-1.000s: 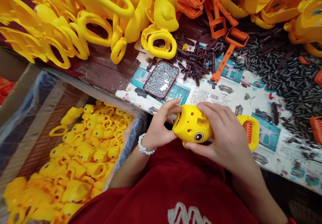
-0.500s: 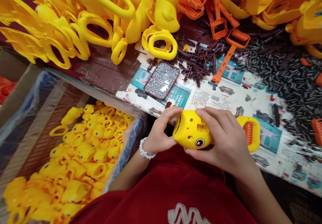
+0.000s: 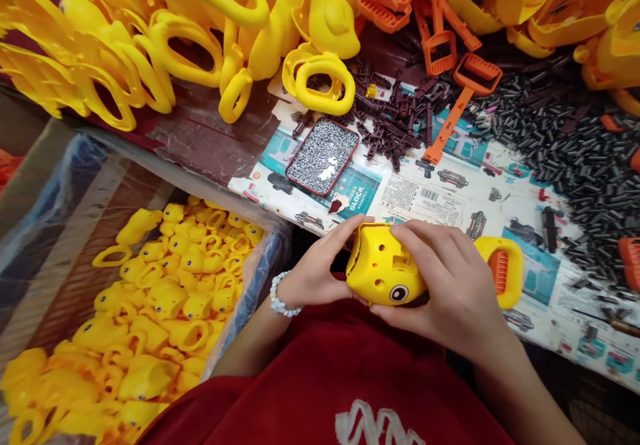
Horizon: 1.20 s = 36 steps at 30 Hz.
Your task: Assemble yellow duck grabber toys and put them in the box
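Observation:
A yellow plastic duck toy point(image 3: 383, 266) with a painted eye and several small holes is held at the table's front edge, in front of my body. My left hand point(image 3: 323, 265) grips its open-edged left end between thumb and fingers. On the other side my right hand point(image 3: 450, 278) is closed round the body, fingers over the top and thumb below. The toy's looped handle point(image 3: 515, 273) sticks out to the right past that hand, with an orange ribbed piece inside the loop. My palms hide part of the toy.
A small tray of metal screws point(image 3: 321, 158) lies on the printed cardboard point(image 3: 420, 198). Dark brown parts point(image 3: 400, 121), black pins point(image 3: 575, 171) and orange handled pieces point(image 3: 463, 105) lie beyond. Yellow duck shells point(image 3: 200, 51) are piled behind. At left stands a lined crate point(image 3: 280, 245) full of duck toys point(image 3: 165, 305).
Both hands keep hold of the duck toy, which sits slightly lower and further right in the picture. My left fingers have shifted a little at its open end.

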Motion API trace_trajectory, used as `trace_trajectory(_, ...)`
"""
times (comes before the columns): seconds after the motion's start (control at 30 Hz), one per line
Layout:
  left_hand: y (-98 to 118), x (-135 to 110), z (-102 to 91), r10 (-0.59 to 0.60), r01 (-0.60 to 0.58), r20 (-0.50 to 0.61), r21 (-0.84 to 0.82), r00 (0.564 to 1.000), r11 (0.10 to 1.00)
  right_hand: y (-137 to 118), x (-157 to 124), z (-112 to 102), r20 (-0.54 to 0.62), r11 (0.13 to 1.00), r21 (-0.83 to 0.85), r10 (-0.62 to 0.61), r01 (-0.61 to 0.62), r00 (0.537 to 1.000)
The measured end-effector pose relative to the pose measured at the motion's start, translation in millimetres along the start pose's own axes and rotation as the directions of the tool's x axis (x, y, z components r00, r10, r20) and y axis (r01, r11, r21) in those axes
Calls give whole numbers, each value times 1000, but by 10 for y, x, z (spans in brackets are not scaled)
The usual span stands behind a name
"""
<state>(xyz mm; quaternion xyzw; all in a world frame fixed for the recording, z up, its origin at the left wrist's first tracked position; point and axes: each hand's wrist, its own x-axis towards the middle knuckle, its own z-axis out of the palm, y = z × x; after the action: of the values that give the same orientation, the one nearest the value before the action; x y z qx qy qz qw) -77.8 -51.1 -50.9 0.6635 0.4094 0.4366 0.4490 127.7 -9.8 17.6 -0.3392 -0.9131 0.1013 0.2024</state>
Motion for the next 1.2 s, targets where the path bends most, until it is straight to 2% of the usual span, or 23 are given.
trace_trajectory(0.3,21,-3,-15,-14,14,4,-19,1000,1000,-3,26,-30,64,1000,-4,17,-17,998)
trace_trajectory(0.53,-4,4,-25,-24,24,13,-16,1000,1000,-42,25,-24,41,996,-58,66,-63,997)
trace_trajectory(0.7,10,23,-38,-21,20,30,16,999,1000,-36,8,-25,91,999,-34,28,-25,995)
trace_trajectory(0.8,58,36,-89,-28,26,58,36,998,999,-2,4,-26,58,999,-35,39,-37,998)
trace_trajectory(0.97,156,102,-170,-10,15,144,-35,990,999,31,-24,-48,0,998,48,46,-46,999)
trace_trajectory(1.1,161,191,-116,18,-20,35,52,999,998,20,-36,-37,-22,999,35,33,-33,999)
trace_trajectory(1.2,131,222,-61,65,-65,0,44,998,997,21,-39,-23,-32,999,22,30,-29,999)
